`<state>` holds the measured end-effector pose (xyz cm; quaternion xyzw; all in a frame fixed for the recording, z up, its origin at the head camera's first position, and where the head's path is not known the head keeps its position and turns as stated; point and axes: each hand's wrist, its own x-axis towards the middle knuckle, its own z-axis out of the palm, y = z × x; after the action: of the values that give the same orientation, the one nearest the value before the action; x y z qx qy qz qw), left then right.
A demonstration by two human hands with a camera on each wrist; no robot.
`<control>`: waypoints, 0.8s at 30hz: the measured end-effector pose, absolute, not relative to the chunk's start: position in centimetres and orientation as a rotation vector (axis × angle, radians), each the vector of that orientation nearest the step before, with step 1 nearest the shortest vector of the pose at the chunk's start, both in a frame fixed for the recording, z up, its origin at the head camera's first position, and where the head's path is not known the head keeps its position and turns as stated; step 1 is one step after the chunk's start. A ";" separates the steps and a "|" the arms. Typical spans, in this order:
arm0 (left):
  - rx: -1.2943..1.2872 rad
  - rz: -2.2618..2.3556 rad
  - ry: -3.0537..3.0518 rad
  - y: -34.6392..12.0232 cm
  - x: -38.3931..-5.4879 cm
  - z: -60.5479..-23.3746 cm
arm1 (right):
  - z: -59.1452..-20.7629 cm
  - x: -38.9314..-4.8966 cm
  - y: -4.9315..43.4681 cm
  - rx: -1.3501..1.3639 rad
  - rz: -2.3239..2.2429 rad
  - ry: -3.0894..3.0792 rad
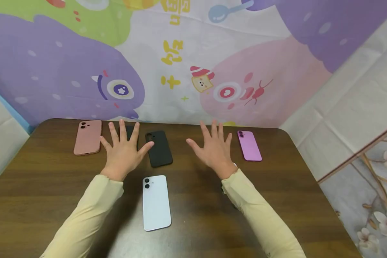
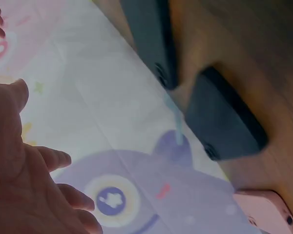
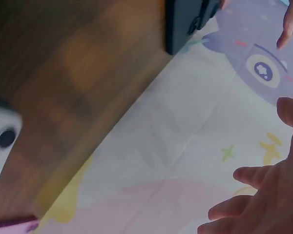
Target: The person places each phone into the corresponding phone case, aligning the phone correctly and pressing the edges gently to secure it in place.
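Observation:
Both hands are held over the table with straight, spread fingers and hold nothing. My left hand (image 1: 122,154) overlaps a dark phone-shaped item (image 1: 132,138) in the head view, hiding most of it; its thumb tip overlaps the edge of a black phone case (image 1: 161,148). A rose-pink phone or case (image 1: 87,138) lies left of this hand. My right hand (image 1: 215,148) is nearest to a lilac-pink phone (image 1: 249,146) on its right. A white phone (image 1: 156,204) lies back side up nearer the front, between the forearms. In the left wrist view two dark items (image 2: 224,117) show side by side.
The brown wooden table (image 1: 193,222) has rounded back corners. Right behind its back edge hangs a cartoon-printed cloth (image 1: 167,104). Pale panels stand at both sides, and a flower-patterned surface (image 1: 380,200) is at the far right.

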<state>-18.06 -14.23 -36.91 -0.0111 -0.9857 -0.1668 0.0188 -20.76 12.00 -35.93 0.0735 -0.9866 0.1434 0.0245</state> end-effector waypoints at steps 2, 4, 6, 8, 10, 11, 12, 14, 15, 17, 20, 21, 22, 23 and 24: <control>-0.019 -0.527 -3.065 -15.0 -18.1 -37.0 | -35.9 -20.9 12.7 0.205 0.431 -3.053; 0.000 -0.533 -3.076 -15.9 -18.2 -37.1 | -35.8 -21.0 13.4 0.183 0.414 -3.057; 0.022 -0.532 -3.084 -16.8 -18.2 -37.3 | -35.8 -21.1 14.3 0.167 0.387 -3.051; 0.045 -0.530 -3.084 -17.8 -18.2 -37.6 | -35.8 -21.2 15.2 0.155 0.362 -3.048; 0.064 -0.533 -3.077 -18.6 -18.3 -37.8 | -35.7 -21.3 16.1 0.140 0.343 -3.047; 0.074 -0.536 -3.073 -19.1 -18.3 -37.9 | -35.7 -21.3 16.5 0.133 0.338 -3.048; 0.082 -0.541 -3.069 -19.5 -18.3 -38.0 | -35.7 -21.4 17.0 0.123 0.340 -3.053; 0.096 -0.543 -3.068 -20.3 -18.4 -38.3 | -35.7 -21.5 17.8 0.110 0.333 -3.053; 0.105 -0.542 -3.067 -20.7 -18.4 -38.4 | -35.7 -21.6 18.1 0.106 0.329 -3.053; 0.115 -0.537 -3.067 -21.4 -18.5 -38.7 | -36.0 -21.7 18.9 0.099 0.325 -3.050; 0.128 -0.536 -3.064 -22.5 -18.6 -39.0 | -36.3 -21.7 19.8 0.090 0.312 -3.047; 0.132 -0.542 -3.065 -22.9 -18.6 -39.1 | -36.4 -21.7 20.1 0.084 0.309 -3.050; 0.133 -0.549 -3.068 -23.2 -18.6 -39.1 | -36.5 -21.8 20.4 0.080 0.305 -3.050; 0.136 -0.556 -3.075 -23.6 -18.6 -39.2 | -36.6 -21.8 20.7 0.076 0.298 -3.052; 0.142 -0.558 -3.084 -24.0 -18.7 -39.2 | -36.8 -21.9 21.0 0.073 0.291 -3.053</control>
<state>-18.65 -23.98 -39.15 0.0452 -0.9830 -0.1779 0.0021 -21.91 20.99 -36.75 0.0236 -0.9945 0.0949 0.0370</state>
